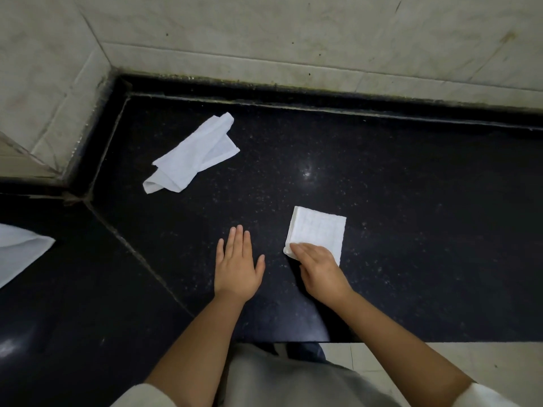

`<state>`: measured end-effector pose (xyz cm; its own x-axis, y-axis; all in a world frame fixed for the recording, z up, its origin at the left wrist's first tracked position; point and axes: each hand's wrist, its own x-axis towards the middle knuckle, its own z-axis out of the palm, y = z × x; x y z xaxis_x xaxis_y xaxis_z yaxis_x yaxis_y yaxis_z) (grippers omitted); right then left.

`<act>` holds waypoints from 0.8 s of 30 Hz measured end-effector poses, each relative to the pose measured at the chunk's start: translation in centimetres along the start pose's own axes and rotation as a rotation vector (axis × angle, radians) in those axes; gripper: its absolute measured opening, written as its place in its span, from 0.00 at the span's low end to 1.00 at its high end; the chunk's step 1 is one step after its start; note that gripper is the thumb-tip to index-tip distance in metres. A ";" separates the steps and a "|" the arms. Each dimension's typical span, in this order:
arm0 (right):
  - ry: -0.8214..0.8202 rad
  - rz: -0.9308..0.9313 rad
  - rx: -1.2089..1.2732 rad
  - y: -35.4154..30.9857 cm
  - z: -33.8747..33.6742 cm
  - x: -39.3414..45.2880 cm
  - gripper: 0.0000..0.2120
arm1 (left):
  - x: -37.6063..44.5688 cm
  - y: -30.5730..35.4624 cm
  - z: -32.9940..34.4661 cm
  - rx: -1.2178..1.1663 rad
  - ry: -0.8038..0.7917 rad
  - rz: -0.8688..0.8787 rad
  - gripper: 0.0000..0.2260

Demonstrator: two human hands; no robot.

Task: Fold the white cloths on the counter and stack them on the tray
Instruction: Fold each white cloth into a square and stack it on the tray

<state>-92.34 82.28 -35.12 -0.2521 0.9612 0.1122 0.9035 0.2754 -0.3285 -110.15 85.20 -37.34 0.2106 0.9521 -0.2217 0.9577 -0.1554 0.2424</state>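
Nearest us, our left hand (238, 264) lies flat on the black bench (411, 230), fingers straight, released and holding nothing. At three o'clock from it, our right hand (318, 265) rests on the near corner of the folded cloth (316, 230); whether its grip is pinching that corner or just pressing, we cannot tell. That cloth is a tidy square, soft and light, so we judge it will sag and fall open if lifted by one corner; better to slide fingers under the folded edge and carry it flat. Farther off at eleven o'clock, a loose cloth (192, 154) lies rumpled, not yet folded. At nine o'clock, another white cloth (17, 251) pokes in at the frame's edge. No tray in sight.
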 end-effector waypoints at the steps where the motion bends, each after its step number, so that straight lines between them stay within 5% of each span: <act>1: -0.003 0.016 -0.063 0.3 -0.2 -0.5 0.21 | 0.1 -0.1 0.0 0.000 -0.003 -0.004 0.39; 5: -0.026 0.183 -0.271 1.9 -1.6 -2.4 0.16 | 0.1 -0.3 0.2 0.045 0.042 0.033 0.29; 8: -0.110 0.246 -0.292 2.6 -1.8 -2.9 0.23 | -0.1 -0.5 -0.2 0.003 0.069 0.102 0.24; 12: -0.163 0.198 -0.184 3.8 -1.7 -1.9 0.15 | -0.3 2.0 -0.2 -0.083 0.228 0.383 0.19; 15: -0.235 0.198 -0.057 3.8 -2.7 -1.5 0.06 | 0.1 5.1 0.2 -0.039 0.173 0.559 0.17; 21: -0.252 0.274 0.057 5.8 -5.9 -4.4 0.08 | 0.8 8.7 0.8 0.162 0.134 0.711 0.04; 24: -0.193 0.301 0.140 8.5 -9.1 -7.4 0.09 | 0.5 12.0 -0.1 0.182 0.167 0.827 0.08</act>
<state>-79.67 77.37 -30.17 -0.0554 0.9816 -0.1828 0.8943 -0.0326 -0.4463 -98.56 83.84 -34.42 0.8364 0.5382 0.1043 0.5286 -0.8421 0.1064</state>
